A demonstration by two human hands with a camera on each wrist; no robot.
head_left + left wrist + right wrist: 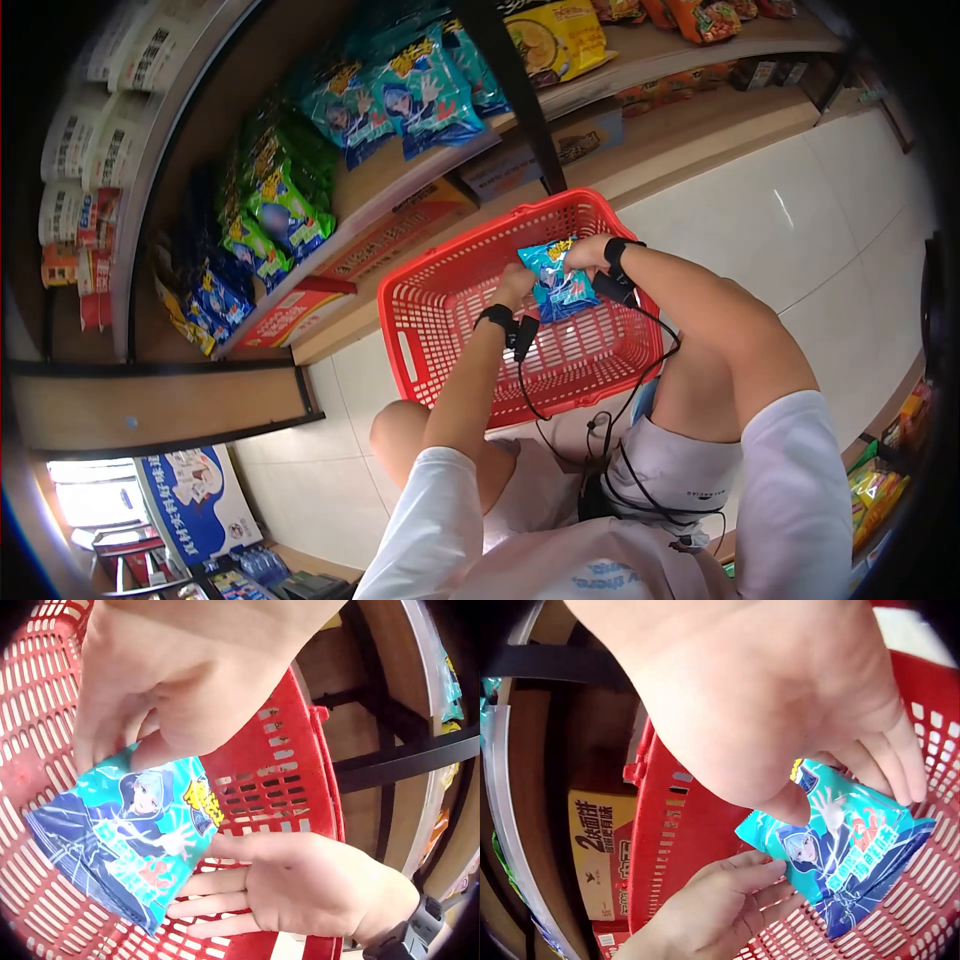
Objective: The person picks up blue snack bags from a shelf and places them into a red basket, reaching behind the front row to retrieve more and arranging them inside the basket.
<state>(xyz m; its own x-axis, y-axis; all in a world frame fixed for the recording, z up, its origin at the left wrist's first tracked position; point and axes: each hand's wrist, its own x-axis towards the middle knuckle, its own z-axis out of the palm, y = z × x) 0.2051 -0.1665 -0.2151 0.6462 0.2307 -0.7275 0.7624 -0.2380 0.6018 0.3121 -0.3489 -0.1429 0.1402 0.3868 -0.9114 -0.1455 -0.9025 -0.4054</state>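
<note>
A shiny teal and dark blue packet with a hooded cartoon figure is held over the inside of a red plastic basket. My left hand grips its left side, and my right hand has the upper right part between thumb and fingers. In the left wrist view, the left hand covers one edge of the packet, while the right hand has its fingers stretched out beneath. The right wrist view shows the right hand's thumb on the packet and the left thumb at its near edge.
Shelves beyond the basket carry more teal packets, green packets and a yellow packet. Cartons stand on the lower shelf. Black cables hang between the wrists and lap. Tiled floor lies to the right.
</note>
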